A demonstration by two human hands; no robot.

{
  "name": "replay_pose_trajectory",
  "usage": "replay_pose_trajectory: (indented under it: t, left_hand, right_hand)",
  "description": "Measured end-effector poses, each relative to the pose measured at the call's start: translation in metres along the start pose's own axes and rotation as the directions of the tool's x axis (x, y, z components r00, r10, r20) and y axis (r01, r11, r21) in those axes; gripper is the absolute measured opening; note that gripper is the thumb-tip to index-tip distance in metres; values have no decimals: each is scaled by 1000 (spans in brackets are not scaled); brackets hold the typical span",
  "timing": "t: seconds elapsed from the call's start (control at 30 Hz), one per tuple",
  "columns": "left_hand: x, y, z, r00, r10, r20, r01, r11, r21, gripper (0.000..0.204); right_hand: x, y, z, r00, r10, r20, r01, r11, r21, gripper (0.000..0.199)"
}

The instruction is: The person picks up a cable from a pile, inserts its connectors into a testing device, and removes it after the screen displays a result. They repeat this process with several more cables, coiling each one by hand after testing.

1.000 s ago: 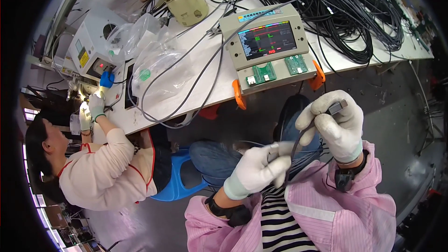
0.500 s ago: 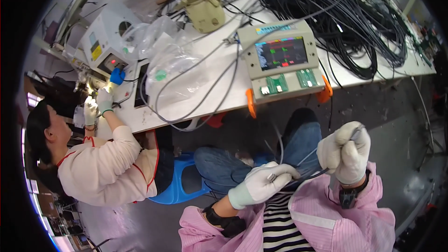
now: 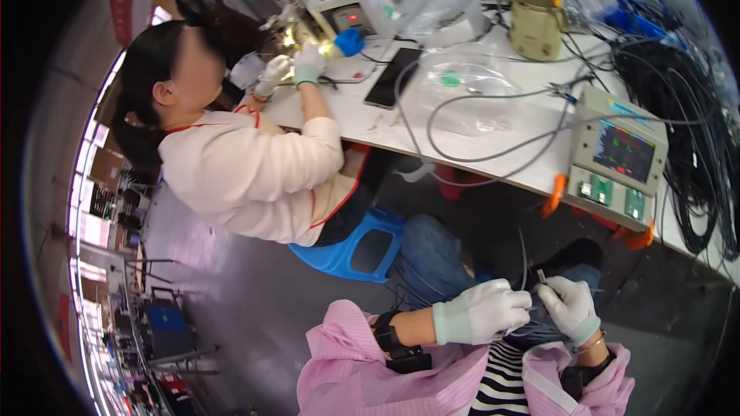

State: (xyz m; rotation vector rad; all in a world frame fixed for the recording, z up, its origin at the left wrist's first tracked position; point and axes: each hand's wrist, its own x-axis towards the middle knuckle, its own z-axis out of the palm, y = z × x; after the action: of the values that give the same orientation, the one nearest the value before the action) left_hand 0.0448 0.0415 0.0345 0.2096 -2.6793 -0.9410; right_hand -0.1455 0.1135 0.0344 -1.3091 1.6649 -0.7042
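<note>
My left hand (image 3: pixel 489 311), in a white glove with a mint cuff, is closed over my lap with its fingers curled round a grey cable (image 3: pixel 525 258). Close beside it on the right, my right hand (image 3: pixel 570 308), gloved too, pinches a cable end whose small metal-looking plug (image 3: pixel 541 276) sticks up past the thumb. Part of the cable loops below and between the hands. My fingers hide where exactly the left hand grips it.
A tester (image 3: pixel 620 150) with a screen, green circuit boards and orange feet stands at the table edge. Behind it lies a black cable heap (image 3: pixel 686 108). Grey cable loops (image 3: pixel 493 158) overhang the edge. A co-worker (image 3: pixel 247 162) sits left on a blue stool (image 3: pixel 347 258); a phone (image 3: pixel 393 77) lies nearby.
The view has swung left, so the table and the co-worker appear farther right. My right hand has come down closer to my left, and the plug now shows upright above its fingers.
</note>
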Motion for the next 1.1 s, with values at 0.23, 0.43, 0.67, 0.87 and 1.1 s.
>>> replay_pose_trajectory:
  t: [0.23, 0.43, 0.67, 0.87, 1.1]
  left_hand:
    - [-2, -5, -2, 930, 147, -336, -31, 945, 327, 19]
    - [-6, -4, -1, 906, -9, -423, 56, 994, 99, 16]
    - [-2, -16, 7, 940, -163, -301, 176, 984, 18, 14]
    - [-1, -25, 16, 860, -398, -319, 216, 850, -480, 18]
    - [-22, -36, -2, 841, -403, -361, 139, 806, -575, 19]
  right_hand:
    - [12, 11, -5, 868, 169, 466, -307, 921, 238, 34]
    - [19, 16, -6, 813, 63, 579, -359, 837, 413, 35]
    - [18, 25, 15, 954, -145, 264, 58, 949, 310, 40]
    - [18, 30, 19, 997, -79, -14, 80, 969, 234, 37]
    - [4, 30, -2, 977, -209, 50, 215, 962, -168, 17]
